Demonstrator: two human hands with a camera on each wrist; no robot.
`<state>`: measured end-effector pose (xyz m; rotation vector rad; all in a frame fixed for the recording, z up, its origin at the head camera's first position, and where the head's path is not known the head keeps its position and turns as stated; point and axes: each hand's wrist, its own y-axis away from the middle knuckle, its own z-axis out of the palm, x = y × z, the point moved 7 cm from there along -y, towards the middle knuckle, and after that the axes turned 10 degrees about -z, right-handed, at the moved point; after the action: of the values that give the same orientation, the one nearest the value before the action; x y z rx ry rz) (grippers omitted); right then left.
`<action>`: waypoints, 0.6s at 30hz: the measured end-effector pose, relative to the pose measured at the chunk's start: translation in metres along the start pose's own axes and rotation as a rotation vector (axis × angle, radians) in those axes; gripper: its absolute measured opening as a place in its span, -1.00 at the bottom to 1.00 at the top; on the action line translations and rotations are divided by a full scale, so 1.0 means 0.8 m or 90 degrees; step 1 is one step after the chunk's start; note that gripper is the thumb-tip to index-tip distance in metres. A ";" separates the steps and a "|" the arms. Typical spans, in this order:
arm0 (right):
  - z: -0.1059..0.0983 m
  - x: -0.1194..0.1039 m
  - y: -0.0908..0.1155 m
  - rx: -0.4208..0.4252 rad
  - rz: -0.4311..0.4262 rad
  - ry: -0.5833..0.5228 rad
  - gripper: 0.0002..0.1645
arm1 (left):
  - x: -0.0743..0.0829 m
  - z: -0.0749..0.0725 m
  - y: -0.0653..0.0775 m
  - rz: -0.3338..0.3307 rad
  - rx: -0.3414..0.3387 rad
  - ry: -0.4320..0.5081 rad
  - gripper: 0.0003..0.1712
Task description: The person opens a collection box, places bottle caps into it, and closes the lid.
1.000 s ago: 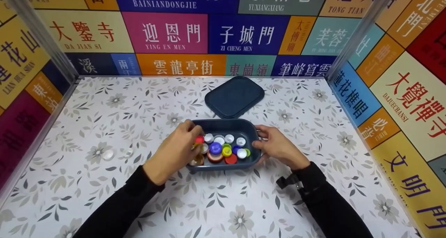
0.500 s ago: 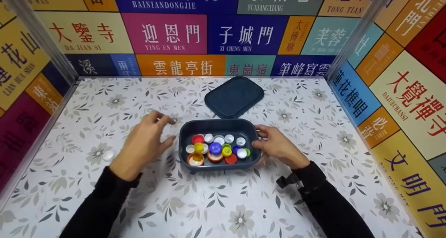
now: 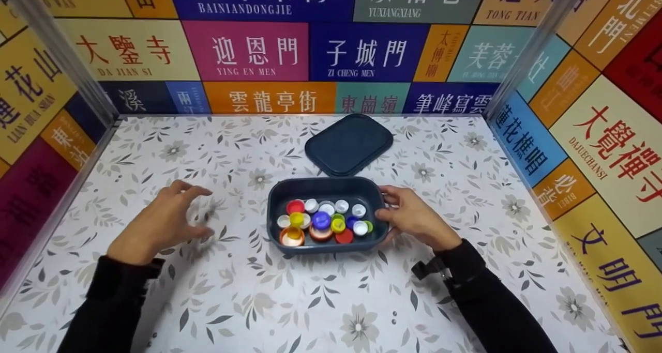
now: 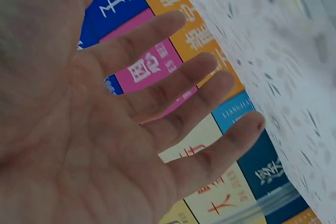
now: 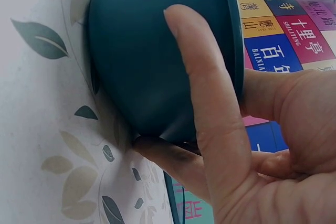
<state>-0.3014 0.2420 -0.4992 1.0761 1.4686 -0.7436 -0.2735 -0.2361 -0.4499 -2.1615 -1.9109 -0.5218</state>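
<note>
A dark blue plastic box (image 3: pixel 326 187) stands on the table, holding several bottle caps: a purple cap (image 3: pixel 321 220), a red cap (image 3: pixel 296 206) and a white cap (image 3: pixel 342 206) among them. My right hand (image 3: pixel 416 218) grips the box's right end, thumb over the rim; in the right wrist view its fingers lie along the box's outer wall (image 5: pixel 142 51). Off to the left, my left hand (image 3: pixel 160 218) hovers above the table, fingers parted from the thumb and nothing held. Its palm and spread fingers show in the left wrist view.
Behind the box lies its dark blue lid (image 3: pixel 349 143). The flower-patterned table (image 3: pixel 248 301) is bordered at the back and sides by colourful sign-covered walls (image 3: pixel 243 50). A blurred whitish shape (image 4: pixel 296 3) is at the left wrist view's upper right.
My left hand has left the box and moved left over the table. A yellow cap shows where it was. White caps on the left are now hidden behind it. The right hand stays.
</note>
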 end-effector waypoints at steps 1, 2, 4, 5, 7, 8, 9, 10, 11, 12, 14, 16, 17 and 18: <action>0.000 0.000 0.000 0.000 0.000 0.001 -0.12 | -0.007 0.001 0.001 -0.008 -0.013 -0.003 0.01; -0.001 -0.001 0.000 -0.001 0.000 0.001 -0.11 | -0.013 0.001 0.002 -0.015 -0.025 -0.007 0.07; -0.001 -0.002 0.000 -0.002 0.000 0.002 -0.11 | -0.026 0.002 0.004 -0.032 -0.049 -0.013 0.15; -0.002 -0.002 0.001 -0.003 0.001 0.004 -0.11 | -0.032 0.003 0.005 -0.041 -0.060 -0.016 0.18; -0.003 -0.003 0.001 -0.006 0.001 0.008 -0.10 | -0.043 0.005 0.007 -0.057 -0.083 -0.020 0.22; -0.003 -0.003 0.001 -0.009 0.001 0.012 -0.10 | -0.048 0.006 0.007 -0.064 -0.095 -0.022 0.22; -0.004 -0.003 0.001 -0.011 0.000 0.015 -0.10 | -0.052 0.007 0.008 -0.073 -0.105 -0.024 0.21; -0.005 -0.003 0.001 -0.015 0.000 0.018 -0.10 | -0.056 0.007 0.008 -0.078 -0.113 -0.024 0.18; -0.005 -0.003 0.001 -0.018 0.001 0.021 -0.09 | -0.059 0.008 0.009 -0.083 -0.120 -0.025 0.15; -0.006 -0.003 0.001 -0.022 0.001 0.023 -0.09 | -0.062 0.009 0.009 -0.085 -0.126 -0.026 0.12; -0.007 -0.004 0.001 -0.028 0.004 0.025 -0.09 | -0.066 0.009 0.008 -0.087 -0.132 -0.031 0.06; -0.009 -0.004 0.002 -0.033 0.011 0.029 -0.10 | -0.069 0.010 0.008 -0.086 -0.133 -0.036 0.00; -0.011 -0.004 0.002 -0.033 0.013 0.032 -0.10 | -0.069 0.009 0.007 -0.084 -0.132 -0.037 -0.03; -0.012 -0.004 0.003 -0.034 0.015 0.034 -0.11 | -0.070 0.009 0.007 -0.083 -0.130 -0.038 -0.06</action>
<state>-0.3033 0.2504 -0.4943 1.0781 1.5103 -0.6600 -0.2727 -0.2850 -0.4783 -2.2053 -2.1258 -0.7132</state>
